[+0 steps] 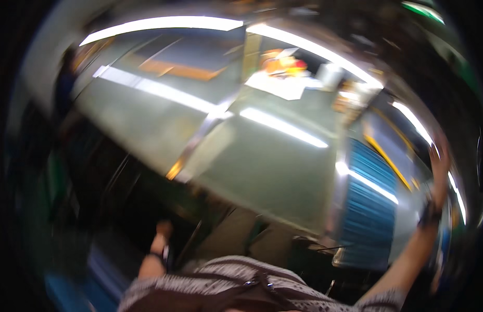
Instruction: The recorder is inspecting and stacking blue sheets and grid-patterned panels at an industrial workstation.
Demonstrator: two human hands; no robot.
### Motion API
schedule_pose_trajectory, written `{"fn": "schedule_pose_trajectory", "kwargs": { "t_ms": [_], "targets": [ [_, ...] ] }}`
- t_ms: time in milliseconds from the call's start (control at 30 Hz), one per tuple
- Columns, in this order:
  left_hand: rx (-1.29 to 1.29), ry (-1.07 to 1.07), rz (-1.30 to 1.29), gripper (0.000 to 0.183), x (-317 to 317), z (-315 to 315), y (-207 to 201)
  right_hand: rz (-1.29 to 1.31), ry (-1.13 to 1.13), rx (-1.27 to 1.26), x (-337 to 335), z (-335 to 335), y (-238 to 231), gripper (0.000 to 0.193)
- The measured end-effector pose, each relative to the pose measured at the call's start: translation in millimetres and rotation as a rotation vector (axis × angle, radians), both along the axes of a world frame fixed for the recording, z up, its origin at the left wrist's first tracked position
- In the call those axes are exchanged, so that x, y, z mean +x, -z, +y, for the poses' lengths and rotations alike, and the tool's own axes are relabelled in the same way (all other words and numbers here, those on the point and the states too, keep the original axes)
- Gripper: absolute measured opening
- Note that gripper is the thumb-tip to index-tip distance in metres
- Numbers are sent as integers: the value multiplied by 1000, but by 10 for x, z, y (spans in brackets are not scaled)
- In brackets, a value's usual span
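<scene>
The whole picture is smeared by motion. My left hand (164,229) hangs low in front of the table's near edge, with a dark band on its wrist; its fingers are too blurred to read, and no held thing shows. My right hand (440,169) is raised at the far right, fingers stretched out, also with a dark band at the wrist. Nothing shows in it. It is nearest to a bright light strip (414,122) and a yellow-edged dark board (390,151); whether it touches either I cannot tell.
A grey-green table (262,177) spans the middle, split by a metal seam (197,140). White sheets (277,86) and an orange, red and yellow item (284,63) lie at its back. A blue ribbed stack (367,208) stands right. Someone (66,86) is at the far left.
</scene>
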State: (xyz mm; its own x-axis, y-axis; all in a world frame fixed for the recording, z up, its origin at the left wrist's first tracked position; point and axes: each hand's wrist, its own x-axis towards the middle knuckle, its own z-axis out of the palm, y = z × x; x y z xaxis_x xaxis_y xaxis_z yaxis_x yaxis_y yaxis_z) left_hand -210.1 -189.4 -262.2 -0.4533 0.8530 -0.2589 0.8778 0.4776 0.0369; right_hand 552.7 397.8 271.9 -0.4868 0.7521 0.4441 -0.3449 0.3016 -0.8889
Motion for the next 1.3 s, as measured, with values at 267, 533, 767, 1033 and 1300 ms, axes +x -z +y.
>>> {"fn": "schedule_pose_trajectory", "kwargs": {
  "t_ms": [267,533,767,1033,1300],
  "targets": [
    [397,-1439,-228,25,-98,-624,98,-408,494,-487,-505,-2183,1293,39],
    [592,-1209,-255,28,-421,-13,312,-316,963,-692,-1245,-2776,1293,22],
    [139,-1455,-573,31,-904,501,381,-374,1020,-747,-1502,-2899,1243,24],
    [-50,-1337,-485,26,-1163,544,441,-441,1052,-752,-1733,-2886,1296,23],
    [-188,-1329,-577,29,-1337,542,463,-511,1043,-747,-1854,-2892,1306,22]
  ]
}}
